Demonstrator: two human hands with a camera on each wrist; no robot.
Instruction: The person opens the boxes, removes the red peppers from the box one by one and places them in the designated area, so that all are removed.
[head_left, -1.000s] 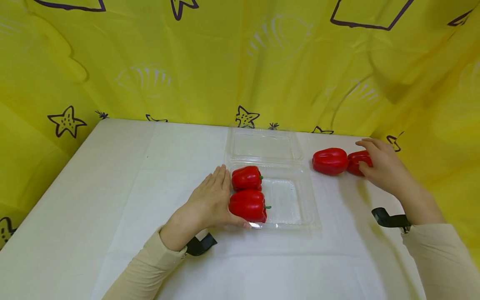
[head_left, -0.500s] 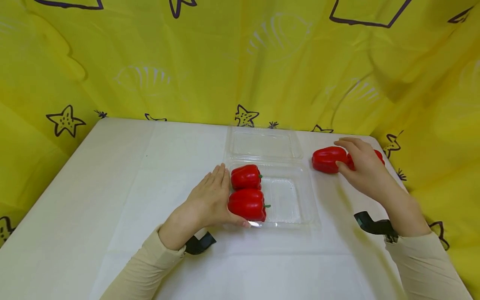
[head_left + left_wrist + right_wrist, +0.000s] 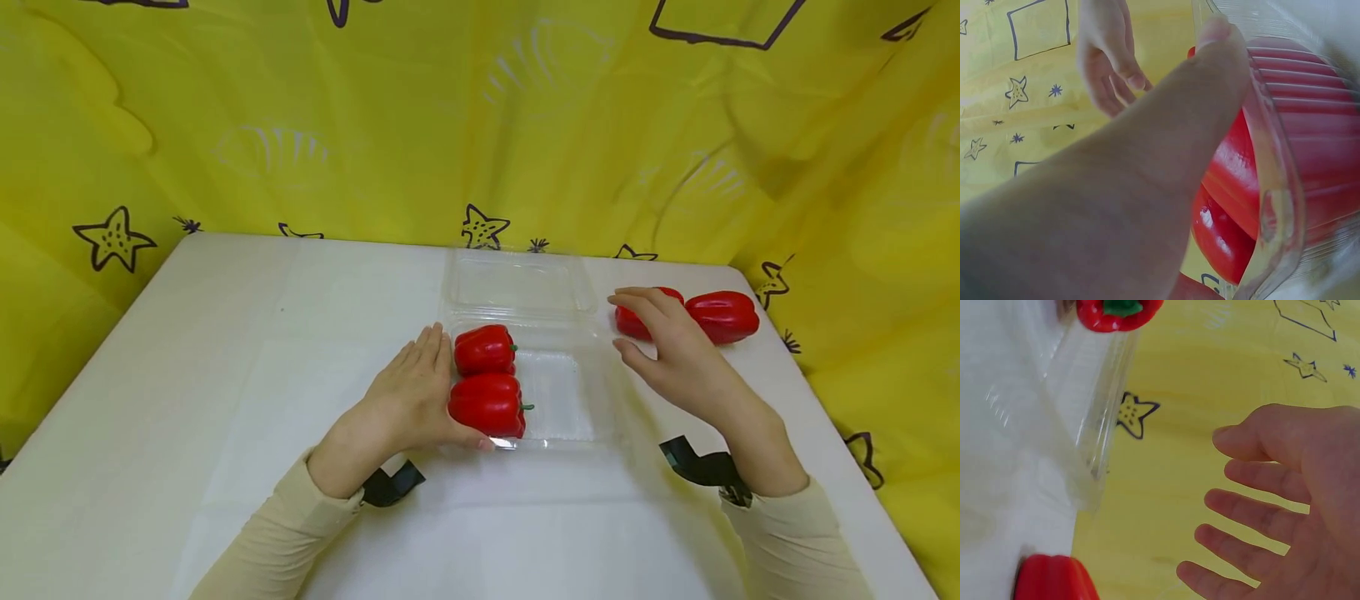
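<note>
A clear plastic clamshell box (image 3: pixel 577 400) lies open mid-table, its lid (image 3: pixel 517 282) folded back toward the curtain. Two red bell peppers, a nearer one (image 3: pixel 487 406) and a farther one (image 3: pixel 484 350), sit in its left half with green stems facing right. My left hand (image 3: pixel 412 396) rests along the box's left side, fingers straight, its thumb at the front rim. My right hand (image 3: pixel 678 354) hovers right of the box, fingers spread and holding nothing, as the right wrist view shows. Behind it are two more bell peppers, one (image 3: pixel 633 323) partly hidden, the other (image 3: pixel 722 317) in plain sight.
A white cloth covers the table (image 3: pixel 225 350). A yellow curtain (image 3: pixel 375 125) printed with stars and fish hangs behind it and along the sides. Dark straps (image 3: pixel 393 483) circle both wrists below the beige sleeves.
My right hand has moved left, from over the far-right bell pepper to in front of the left one of that pair. My left hand stays at the box. The view has shifted slightly.
</note>
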